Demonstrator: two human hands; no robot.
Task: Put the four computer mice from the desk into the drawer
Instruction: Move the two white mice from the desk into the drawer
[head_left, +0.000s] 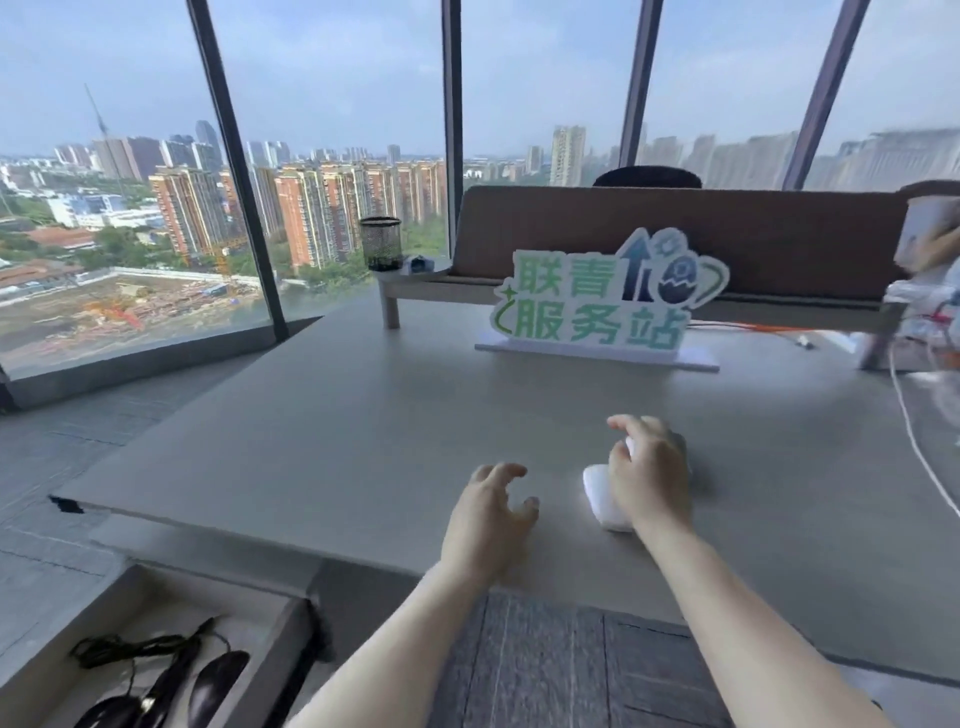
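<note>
- While the right hand lies over the two white mice right of frame centre, its fingers are curled loosely down on them; whether they have closed into a real grip I cannot tell. The nearer white mouse shows at the hand's left side on the desk; the farther white mouse is mostly covered.
- The left hand, just left of them, hovers half open over the desk top, fingers bent, holding nothing.
- Two black mice lie in the open drawer at lower left, cords tangled, so the white pair looks like what remains.
- To do this step well, I would take one mouse per hand instead of pinching both in one: thumb and fingers on the sides, lifted clear before swinging across.
- Carry them low over the desk's near edge and lay them in the drawer's open space beside the cords, not on them.
</note>
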